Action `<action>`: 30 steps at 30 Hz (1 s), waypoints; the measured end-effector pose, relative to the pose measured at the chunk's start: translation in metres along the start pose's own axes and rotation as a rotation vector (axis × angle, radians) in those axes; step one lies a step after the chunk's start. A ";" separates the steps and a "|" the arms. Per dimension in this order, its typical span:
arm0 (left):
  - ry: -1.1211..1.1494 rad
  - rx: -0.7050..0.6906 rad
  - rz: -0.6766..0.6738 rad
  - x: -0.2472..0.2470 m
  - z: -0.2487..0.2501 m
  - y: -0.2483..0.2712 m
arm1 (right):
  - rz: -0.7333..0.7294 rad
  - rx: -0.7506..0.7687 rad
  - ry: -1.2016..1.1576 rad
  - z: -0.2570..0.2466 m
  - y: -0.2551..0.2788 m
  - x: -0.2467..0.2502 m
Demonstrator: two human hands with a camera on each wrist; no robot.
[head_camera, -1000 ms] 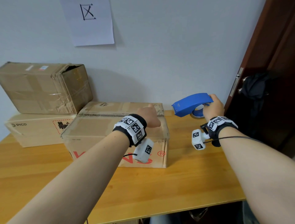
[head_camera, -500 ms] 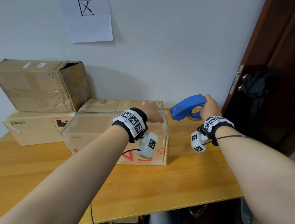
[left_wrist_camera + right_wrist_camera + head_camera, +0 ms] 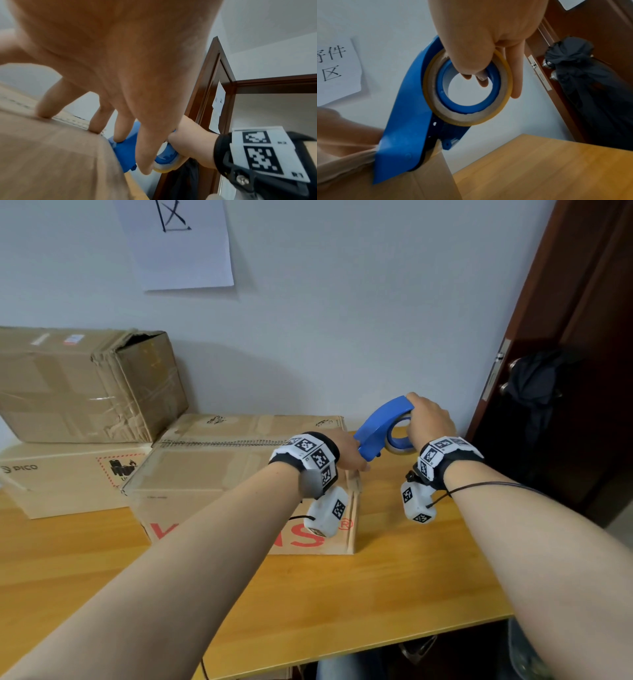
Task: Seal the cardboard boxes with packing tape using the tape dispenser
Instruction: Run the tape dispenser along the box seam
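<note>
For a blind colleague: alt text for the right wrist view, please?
A right hand grips a blue tape dispenser, fingers through its tape roll, nose against a cardboard box edge on a wooden table.

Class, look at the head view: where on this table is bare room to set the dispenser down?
Bare wooden table runs between the red-lettered box and the near and right edges. The left and back are crowded with stacked boxes.
</note>
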State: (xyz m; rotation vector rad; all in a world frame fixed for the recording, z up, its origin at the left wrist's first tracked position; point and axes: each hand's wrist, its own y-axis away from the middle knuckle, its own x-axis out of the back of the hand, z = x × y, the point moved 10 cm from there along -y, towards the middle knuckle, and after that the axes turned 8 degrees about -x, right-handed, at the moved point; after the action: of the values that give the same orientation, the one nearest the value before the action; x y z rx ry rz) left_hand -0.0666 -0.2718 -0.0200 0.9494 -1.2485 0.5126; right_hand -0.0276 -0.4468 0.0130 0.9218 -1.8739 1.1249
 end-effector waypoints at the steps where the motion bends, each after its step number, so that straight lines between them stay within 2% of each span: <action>1: -0.016 0.012 -0.007 0.000 0.000 -0.002 | -0.006 0.008 0.027 -0.003 0.000 0.001; 11: -0.034 0.075 -0.020 0.003 0.001 -0.007 | -0.079 0.019 0.244 -0.013 -0.004 0.001; 14: -0.024 0.058 0.003 0.005 0.009 0.000 | -0.199 -0.017 0.322 0.001 0.005 -0.016; 17: 0.018 0.057 0.037 0.007 0.007 0.002 | -0.303 -0.151 0.274 0.034 0.015 -0.030; 19: 0.047 0.062 0.039 0.007 0.003 0.003 | -0.426 -0.195 0.293 0.055 0.028 -0.044; 22: 0.088 0.049 0.043 0.008 0.000 0.002 | -0.646 -0.170 0.488 0.076 0.051 -0.067; 24: 0.117 0.051 0.051 0.007 -0.004 0.000 | -0.683 -0.208 0.483 0.096 0.048 -0.085; 26: 0.140 0.057 0.062 0.006 -0.008 -0.003 | -0.720 -0.292 0.280 0.100 0.058 -0.093; 27: 0.151 0.059 0.067 0.005 -0.010 -0.004 | -0.714 -0.287 0.257 0.098 0.062 -0.092; 30: 0.198 0.056 0.057 0.003 -0.015 -0.007 | -0.770 -0.259 0.422 0.093 0.091 -0.087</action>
State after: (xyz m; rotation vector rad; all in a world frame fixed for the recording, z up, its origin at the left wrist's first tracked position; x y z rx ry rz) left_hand -0.0520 -0.2638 -0.0202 0.8886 -1.0901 0.6730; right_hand -0.0874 -0.4822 -0.1276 1.0244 -1.1195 0.5280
